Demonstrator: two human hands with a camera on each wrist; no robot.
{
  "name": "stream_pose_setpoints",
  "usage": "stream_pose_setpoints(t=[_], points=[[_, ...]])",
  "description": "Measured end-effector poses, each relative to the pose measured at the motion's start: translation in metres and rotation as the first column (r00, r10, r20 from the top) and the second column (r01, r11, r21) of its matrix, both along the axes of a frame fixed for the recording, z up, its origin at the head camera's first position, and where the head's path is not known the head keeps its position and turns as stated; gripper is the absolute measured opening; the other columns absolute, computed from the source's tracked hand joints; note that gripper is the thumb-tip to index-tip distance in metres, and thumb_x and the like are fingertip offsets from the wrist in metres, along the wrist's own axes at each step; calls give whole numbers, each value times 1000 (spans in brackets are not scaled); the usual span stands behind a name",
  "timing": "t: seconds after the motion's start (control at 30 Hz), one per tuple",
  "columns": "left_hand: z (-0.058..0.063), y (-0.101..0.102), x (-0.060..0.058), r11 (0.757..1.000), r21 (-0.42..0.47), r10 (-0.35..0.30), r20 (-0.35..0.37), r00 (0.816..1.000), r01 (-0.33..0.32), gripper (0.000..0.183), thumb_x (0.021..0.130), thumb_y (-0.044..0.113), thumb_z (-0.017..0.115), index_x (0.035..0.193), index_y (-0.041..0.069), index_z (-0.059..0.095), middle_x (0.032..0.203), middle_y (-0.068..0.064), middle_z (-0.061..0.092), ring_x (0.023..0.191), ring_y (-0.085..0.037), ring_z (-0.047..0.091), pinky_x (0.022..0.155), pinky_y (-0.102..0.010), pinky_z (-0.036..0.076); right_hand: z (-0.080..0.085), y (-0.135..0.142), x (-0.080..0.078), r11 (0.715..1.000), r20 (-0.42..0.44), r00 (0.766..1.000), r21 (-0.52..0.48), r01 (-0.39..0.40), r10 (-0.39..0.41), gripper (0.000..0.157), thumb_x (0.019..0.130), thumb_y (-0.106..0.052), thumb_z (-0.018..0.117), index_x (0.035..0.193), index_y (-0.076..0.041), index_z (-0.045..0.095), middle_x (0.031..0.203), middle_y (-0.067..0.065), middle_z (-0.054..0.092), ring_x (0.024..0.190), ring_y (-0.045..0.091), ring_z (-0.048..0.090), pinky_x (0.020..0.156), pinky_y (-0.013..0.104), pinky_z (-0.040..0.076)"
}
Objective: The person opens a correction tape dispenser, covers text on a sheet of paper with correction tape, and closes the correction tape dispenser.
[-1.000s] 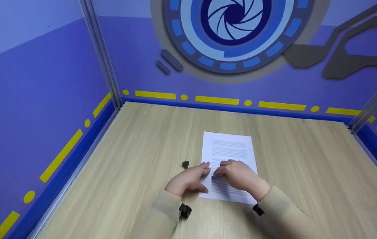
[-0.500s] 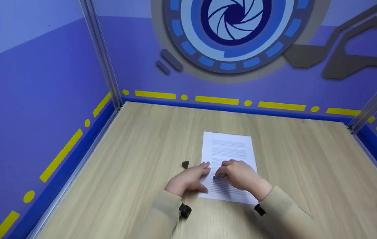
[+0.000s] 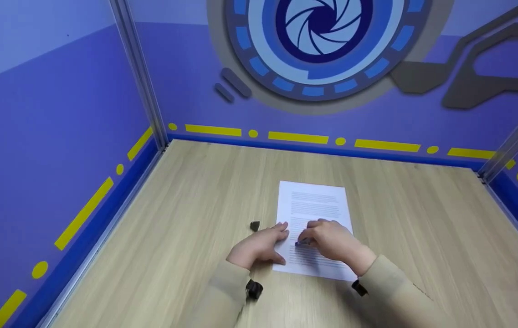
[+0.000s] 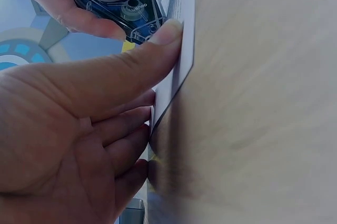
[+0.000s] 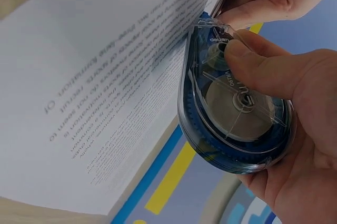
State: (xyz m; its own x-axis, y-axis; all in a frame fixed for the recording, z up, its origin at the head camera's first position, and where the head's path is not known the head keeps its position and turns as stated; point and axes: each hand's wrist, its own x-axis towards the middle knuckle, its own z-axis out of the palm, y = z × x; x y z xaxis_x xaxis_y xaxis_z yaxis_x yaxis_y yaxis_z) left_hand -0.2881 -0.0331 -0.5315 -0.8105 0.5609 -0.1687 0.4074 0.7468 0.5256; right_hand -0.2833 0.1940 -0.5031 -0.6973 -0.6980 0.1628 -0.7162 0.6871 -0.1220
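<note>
A printed sheet of paper [image 3: 315, 199] lies on the table. My right hand [image 3: 330, 238] holds a correction tape dispenser [image 5: 237, 108], blue inside a clear case, between thumb and fingers. Its tip meets the lines of text near the left margin in the head view. My left hand [image 3: 259, 247] rests on the sheet's left edge, thumb and fingers spread and pressing it. In the left wrist view, the left thumb [image 4: 166, 33] lies on the paper beside the dispenser.
A small black piece [image 3: 254, 225] sits on the wooden table [image 3: 195, 218] left of the sheet. Blue-purple panels [image 3: 186, 73] wall the table at the back and sides, with metal posts [image 3: 138, 73] at the corners. Each wrist carries a black strap mount [image 3: 254, 289].
My right hand has slid slightly to the right with the correction tape dispenser, along a line of text. The left hand and the paper have stayed in place.
</note>
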Motion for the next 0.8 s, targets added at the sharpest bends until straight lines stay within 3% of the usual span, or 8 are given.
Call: stream_pose_setpoints(t=[0.33,0.8], points=[[1,-2,2,1000,2,-22,-33,999,22,82,82,23,87,153,6,49,168,-7,36,156,-25,34,128,-34,31,1,6,2,999,-7,1000,-32,-9,9,29,80,7,78,97,-16,82,91,0,75,86,22,74,76,41,61],[0,-2,2,1000,6,-26,-27,999,26,82,82,22,86,152,4,48,168,-8,35,156,-26,33,128,-34,30,1,8,1,1000,13,1000,-6,18,-18,24,84,5,76,98,-14,82,94,0,77,89,20,75,78,39,63]])
